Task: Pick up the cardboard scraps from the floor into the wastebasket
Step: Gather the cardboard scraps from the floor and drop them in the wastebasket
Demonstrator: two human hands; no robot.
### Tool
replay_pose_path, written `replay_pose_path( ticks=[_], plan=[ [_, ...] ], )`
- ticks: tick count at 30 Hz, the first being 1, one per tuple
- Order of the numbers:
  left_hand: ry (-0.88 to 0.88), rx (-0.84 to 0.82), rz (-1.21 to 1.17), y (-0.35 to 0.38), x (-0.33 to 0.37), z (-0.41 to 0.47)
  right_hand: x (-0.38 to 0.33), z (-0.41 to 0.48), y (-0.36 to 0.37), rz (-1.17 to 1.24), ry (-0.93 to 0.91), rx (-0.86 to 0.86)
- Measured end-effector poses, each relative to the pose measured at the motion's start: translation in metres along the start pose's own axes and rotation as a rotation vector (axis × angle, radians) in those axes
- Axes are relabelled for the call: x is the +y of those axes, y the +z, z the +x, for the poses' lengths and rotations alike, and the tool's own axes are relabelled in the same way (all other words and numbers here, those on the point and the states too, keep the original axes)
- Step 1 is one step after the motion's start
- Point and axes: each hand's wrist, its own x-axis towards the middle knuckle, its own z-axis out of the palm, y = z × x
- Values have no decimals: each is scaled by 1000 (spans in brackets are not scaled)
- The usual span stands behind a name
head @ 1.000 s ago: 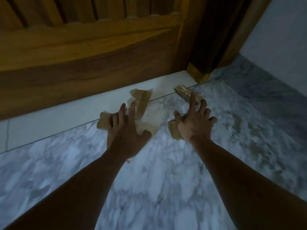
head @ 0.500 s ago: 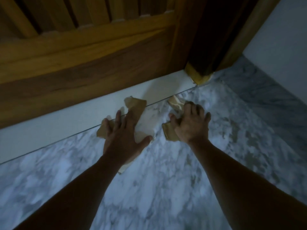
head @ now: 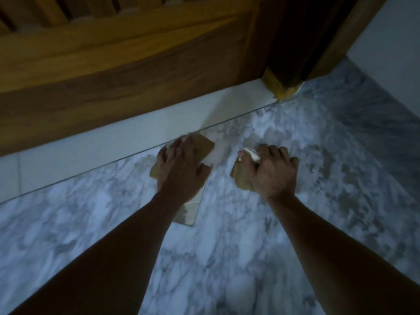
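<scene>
Your right hand [head: 271,171], which was spread over the scraps a second ago, is now curling shut around two cardboard scraps [head: 242,178] on the marble floor [head: 227,258]. Your left hand [head: 179,169] is still pressing flat, fingers together, on the larger scraps [head: 203,145] beside the white threshold [head: 113,142].

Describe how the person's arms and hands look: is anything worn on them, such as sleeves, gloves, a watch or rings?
Both forearms are bare up to the picture's edge, with no sleeve in view. The left hand and the right hand have no gloves. No watch or bracelet shows at either wrist, and no ring can be seen, though the light is dim and the picture is blurred.
</scene>
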Motion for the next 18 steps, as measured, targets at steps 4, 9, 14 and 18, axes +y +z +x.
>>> replay_pose_path(
  ticks=[4, 9, 14, 18],
  plan=[
    [99, -13, 77, -10, -4, -5, -1, 0, 0, 11, 51, -7],
    [-34, -281, 107, -19, -7, -29, 0, 1, 0, 12, 50, -7],
    [-44, -89, 170, -32, -7, -45, 2, 1, -9, 56, 72, -53],
    [-134, -135, -42, -33, -8, -51, 7, -21, -20, 46, 117, -62]
  ],
)
